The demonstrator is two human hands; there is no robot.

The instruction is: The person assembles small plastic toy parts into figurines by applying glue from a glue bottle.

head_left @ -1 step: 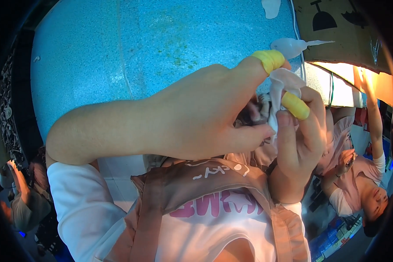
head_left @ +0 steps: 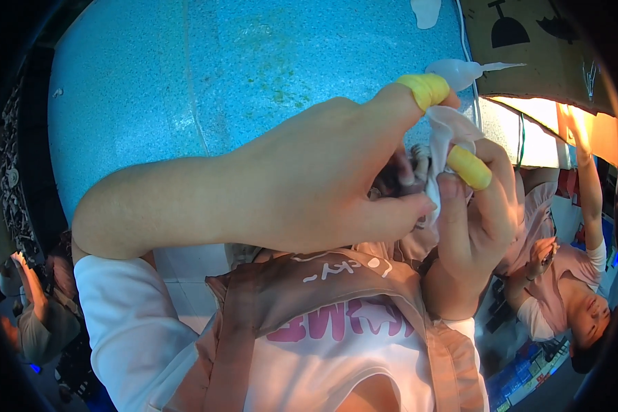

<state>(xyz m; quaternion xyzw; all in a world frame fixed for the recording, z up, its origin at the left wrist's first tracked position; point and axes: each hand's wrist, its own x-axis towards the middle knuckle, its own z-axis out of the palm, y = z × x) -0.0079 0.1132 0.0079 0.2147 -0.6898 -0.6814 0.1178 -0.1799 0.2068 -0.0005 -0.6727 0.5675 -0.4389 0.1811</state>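
My left hand (head_left: 323, 175) reaches across from the left, its fingers curled round a small dark and pale piece (head_left: 420, 161). Most of that piece is hidden by the hand, so its kind cannot be made out. A thin white cloth (head_left: 453, 126) is pinched between the thumb and fingers of my right hand (head_left: 484, 206), and it lies against the piece. Yellow tape (head_left: 424, 91) wraps a finger of the left hand, and another yellow wrap (head_left: 468, 167) covers a finger of the right. Just beyond the fingers lies a translucent squeeze bottle (head_left: 453, 73) with a thin nozzle.
Both hands are over the near right part of a blue speckled table (head_left: 137, 103). A cardboard box (head_left: 535, 62) stands at the far right, with a white cable (head_left: 465, 41) beside it. Another person (head_left: 563, 288) sits at the right; someone else (head_left: 41, 309) is at the left.
My right hand and the cloth have shifted very slightly to the right. The left hand keeps nearly the same place.
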